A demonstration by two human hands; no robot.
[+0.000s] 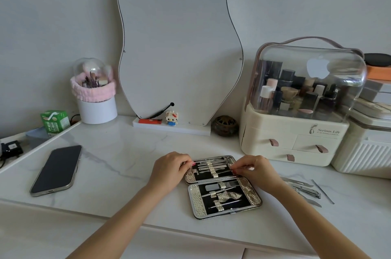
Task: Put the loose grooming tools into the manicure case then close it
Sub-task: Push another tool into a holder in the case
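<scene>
Left hand (169,168) and right hand (257,171) both curl over the far half of the open manicure case (224,186), apparently pinching a slim tool there. Both halves hold strapped metal tools. Loose grooming tools (306,192) lie on the counter (127,165) at the case's three o'clock.

Two hands (169,168), one manicure case (224,199), one phone (57,171), roughly four loose tools (306,192).

Single head view, wide-angle, looks forward and down over tabletop (118,161), wall behind, near.
</scene>
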